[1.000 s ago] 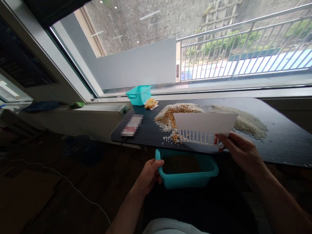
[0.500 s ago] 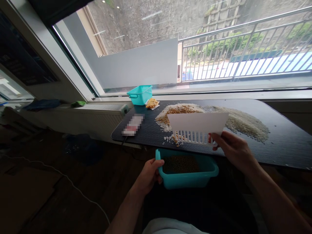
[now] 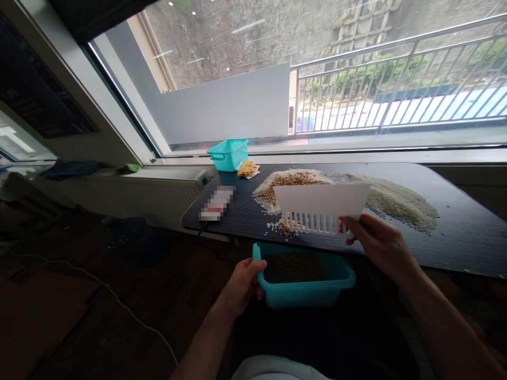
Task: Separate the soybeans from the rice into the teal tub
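White slotted plastic sheet (image 3: 322,198) pinched by the right hand (image 3: 376,240) over a black tabletop (image 3: 459,232), turquoise rectangular plastic tub (image 3: 304,294) gripped at its left rim by the left hand (image 3: 244,279), yellow-and-white grain heap (image 3: 273,192) partly hidden behind the sheet.

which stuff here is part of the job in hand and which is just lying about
Job in hand:
white slotted plate, in the right hand
near turquoise tub, gripped by the left hand
mixed golden-and-white heap
pale heap, probably

Seemingly just lying about:
yellow item
pixelated object
green item
white cable
far turquoise tub, though its role is unclear
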A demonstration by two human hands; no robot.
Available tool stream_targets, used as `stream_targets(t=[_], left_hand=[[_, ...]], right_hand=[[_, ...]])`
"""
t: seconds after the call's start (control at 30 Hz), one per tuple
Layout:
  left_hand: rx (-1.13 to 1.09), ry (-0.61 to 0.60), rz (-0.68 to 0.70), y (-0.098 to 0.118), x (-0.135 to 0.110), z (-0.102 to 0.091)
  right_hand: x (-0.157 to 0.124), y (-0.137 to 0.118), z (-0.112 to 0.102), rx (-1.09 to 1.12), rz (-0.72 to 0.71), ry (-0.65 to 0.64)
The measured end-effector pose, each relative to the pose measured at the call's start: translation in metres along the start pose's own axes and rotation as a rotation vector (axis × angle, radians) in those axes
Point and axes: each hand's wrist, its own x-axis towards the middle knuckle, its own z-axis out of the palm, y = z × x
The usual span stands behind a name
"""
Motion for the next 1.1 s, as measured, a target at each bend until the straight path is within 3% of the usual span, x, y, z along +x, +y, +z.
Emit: stream_targets(t=[0.33, 1.1], left_hand=[[-0.007, 0.003, -0.006, 0.001, -0.001, 0.0], [0.007, -0.017, -0.002, 0.001, -0.001, -0.003]], right_hand=[[0.007, 0.006, 0.005, -0.014, -0.044, -0.012], [-0.005, -0.008, 0.002, 0.071, 0.026, -0.037]])
